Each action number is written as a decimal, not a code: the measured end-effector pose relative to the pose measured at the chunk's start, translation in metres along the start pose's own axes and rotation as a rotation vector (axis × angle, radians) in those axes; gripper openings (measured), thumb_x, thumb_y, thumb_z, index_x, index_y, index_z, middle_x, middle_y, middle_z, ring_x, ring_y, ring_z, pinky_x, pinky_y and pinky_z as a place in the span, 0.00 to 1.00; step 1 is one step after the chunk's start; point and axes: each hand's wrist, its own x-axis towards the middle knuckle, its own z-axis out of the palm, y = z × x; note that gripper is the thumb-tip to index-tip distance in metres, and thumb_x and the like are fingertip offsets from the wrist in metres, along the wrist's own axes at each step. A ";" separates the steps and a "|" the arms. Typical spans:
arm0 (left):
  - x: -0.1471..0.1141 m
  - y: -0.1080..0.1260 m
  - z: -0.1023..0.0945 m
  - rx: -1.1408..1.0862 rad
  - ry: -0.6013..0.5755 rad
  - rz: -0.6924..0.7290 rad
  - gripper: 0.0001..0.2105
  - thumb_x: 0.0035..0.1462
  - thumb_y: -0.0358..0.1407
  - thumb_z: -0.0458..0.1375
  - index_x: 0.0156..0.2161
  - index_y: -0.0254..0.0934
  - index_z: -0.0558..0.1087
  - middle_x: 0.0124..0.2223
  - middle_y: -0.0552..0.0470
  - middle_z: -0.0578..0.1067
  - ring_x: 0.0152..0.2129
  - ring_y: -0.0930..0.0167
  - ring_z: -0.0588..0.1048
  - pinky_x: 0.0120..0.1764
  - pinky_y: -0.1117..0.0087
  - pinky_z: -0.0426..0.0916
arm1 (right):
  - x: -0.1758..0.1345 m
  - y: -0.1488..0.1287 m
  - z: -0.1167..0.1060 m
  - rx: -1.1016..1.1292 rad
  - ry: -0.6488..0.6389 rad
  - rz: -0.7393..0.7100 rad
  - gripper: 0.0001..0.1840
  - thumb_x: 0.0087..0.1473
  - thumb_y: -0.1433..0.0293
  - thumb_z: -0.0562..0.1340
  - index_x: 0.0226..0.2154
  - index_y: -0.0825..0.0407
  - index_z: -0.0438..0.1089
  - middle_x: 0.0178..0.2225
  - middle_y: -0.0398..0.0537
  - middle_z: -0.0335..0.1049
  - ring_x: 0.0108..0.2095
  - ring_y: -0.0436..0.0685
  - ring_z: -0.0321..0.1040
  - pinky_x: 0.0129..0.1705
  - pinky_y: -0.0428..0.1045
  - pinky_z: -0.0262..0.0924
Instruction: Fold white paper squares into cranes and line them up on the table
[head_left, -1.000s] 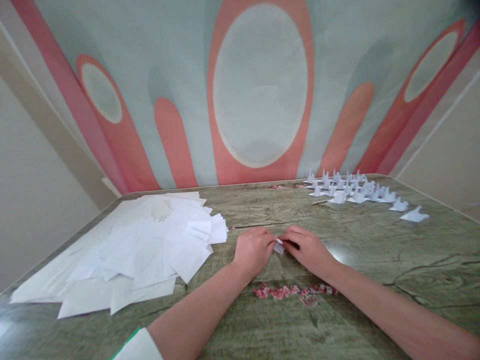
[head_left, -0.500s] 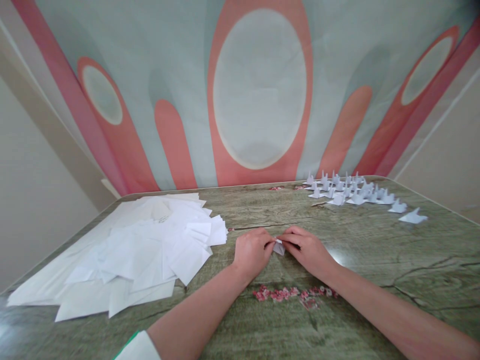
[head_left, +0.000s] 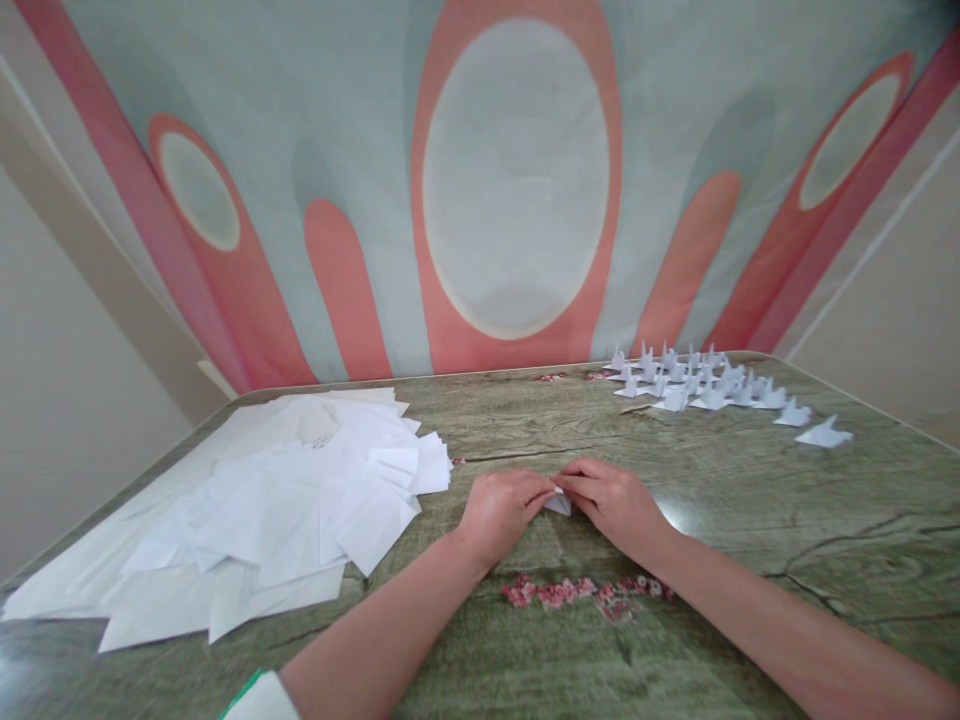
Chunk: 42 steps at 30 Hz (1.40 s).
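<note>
A small folded piece of white paper [head_left: 558, 503] is pinched between my two hands, low over the middle of the table. My left hand [head_left: 501, 508] grips its left side between thumb and forefinger. From the right, my right hand [head_left: 616, 503] closes on it with the fingertips near those of the left. Most of the fold is covered by my fingers, and only a pale pointed part shows below them.
A wide heap of loose white paper sheets [head_left: 262, 510] covers the left of the wood-patterned table [head_left: 712, 640]. Several folded white paper cranes [head_left: 711, 396] stand at the back right, one crane [head_left: 825, 433] nearest. A patterned wall [head_left: 517, 180] rises behind the table.
My left hand has shifted slightly left and down, its fingers now stretched closer to the right hand's. Less of the folded paper shows. The heap and the cranes stay put.
</note>
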 end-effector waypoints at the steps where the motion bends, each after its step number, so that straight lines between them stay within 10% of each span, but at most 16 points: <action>1: 0.000 -0.001 0.000 -0.002 -0.006 0.012 0.10 0.59 0.35 0.51 0.38 0.40 0.75 0.39 0.53 0.78 0.35 0.72 0.75 0.39 0.74 0.68 | 0.000 -0.001 0.000 -0.004 -0.002 0.002 0.13 0.56 0.73 0.56 0.39 0.46 0.73 0.35 0.46 0.71 0.35 0.54 0.67 0.39 0.49 0.63; 42: 0.003 -0.002 -0.003 0.010 0.018 0.049 0.08 0.58 0.35 0.53 0.37 0.41 0.75 0.36 0.53 0.73 0.35 0.73 0.71 0.38 0.75 0.64 | 0.000 -0.007 -0.003 -0.177 -0.073 -0.020 0.11 0.56 0.74 0.55 0.37 0.49 0.72 0.35 0.46 0.71 0.35 0.54 0.68 0.38 0.48 0.62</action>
